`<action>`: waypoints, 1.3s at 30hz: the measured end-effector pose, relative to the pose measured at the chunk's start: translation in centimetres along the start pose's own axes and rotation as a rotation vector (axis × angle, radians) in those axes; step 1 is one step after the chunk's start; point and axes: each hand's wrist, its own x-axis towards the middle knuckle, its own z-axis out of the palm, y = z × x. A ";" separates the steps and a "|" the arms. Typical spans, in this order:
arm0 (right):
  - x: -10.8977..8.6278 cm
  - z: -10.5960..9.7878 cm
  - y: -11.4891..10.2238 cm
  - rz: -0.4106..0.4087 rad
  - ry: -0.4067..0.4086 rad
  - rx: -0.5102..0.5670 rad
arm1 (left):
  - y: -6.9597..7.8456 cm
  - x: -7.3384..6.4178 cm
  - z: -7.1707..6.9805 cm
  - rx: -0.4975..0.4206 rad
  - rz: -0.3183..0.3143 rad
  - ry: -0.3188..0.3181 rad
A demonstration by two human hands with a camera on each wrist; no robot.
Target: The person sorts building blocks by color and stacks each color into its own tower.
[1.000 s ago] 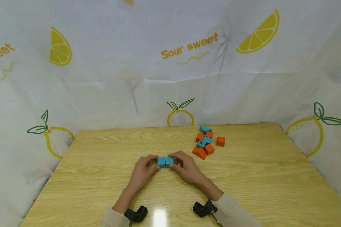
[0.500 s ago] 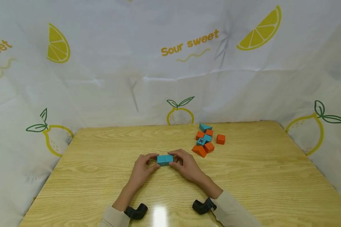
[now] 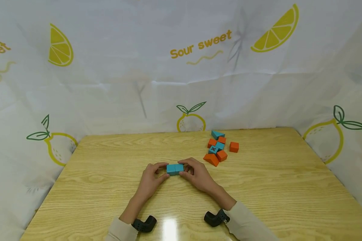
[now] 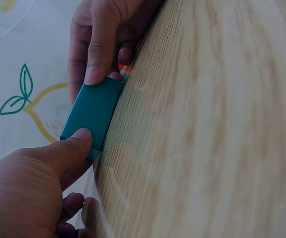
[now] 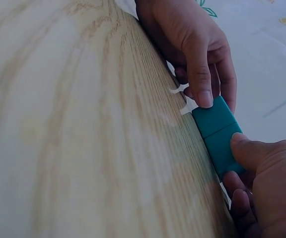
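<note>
Two blue cube blocks sit side by side with their faces touching, near the middle of the table. My left hand [image 3: 149, 179] pinches the left blue block [image 3: 170, 169] between thumb and fingers. On the other side, my right hand [image 3: 198, 176] pinches the right blue block [image 3: 179, 168] the same way. In the left wrist view the pair looks like one blue bar, the left thumb on its near face. A thin seam between the left block [image 5: 206, 118] and the right block [image 5: 223, 151] shows in the right wrist view.
Beyond my right hand lies a cluster: a blue triangle [image 3: 218, 134], an orange triangle [image 3: 211, 159], a blue block marked with an X [image 3: 213, 149] and several other blocks. An orange cube [image 3: 234, 147] stands apart to their right. A lemon-print cloth [image 3: 123, 100] hangs behind the wooden table [image 3: 108, 167].
The whole scene shifts slightly upward in the head view. Both hands keep their pinch on the two blue blocks, and the other blocks stay where they were.
</note>
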 end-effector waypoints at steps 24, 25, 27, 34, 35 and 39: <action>-0.1 0.0 -0.1 0.034 -0.003 0.003 | -0.5 0.0 0.2 0.007 0.017 0.010; -0.1 0.0 0.0 0.035 -0.002 0.002 | -0.5 0.0 0.2 0.010 0.019 0.010; -0.1 -0.1 0.0 0.035 -0.001 0.001 | -0.6 0.1 0.2 0.017 0.024 0.008; -0.1 -0.1 -0.3 0.046 -0.002 0.005 | -0.2 0.0 0.0 0.016 0.009 -0.002; -0.1 -0.1 -0.3 0.047 -0.002 0.005 | -0.2 0.0 0.0 0.017 0.005 -0.005; -0.2 -0.1 -0.3 0.049 -0.005 0.005 | -0.3 0.0 0.1 0.019 0.006 -0.007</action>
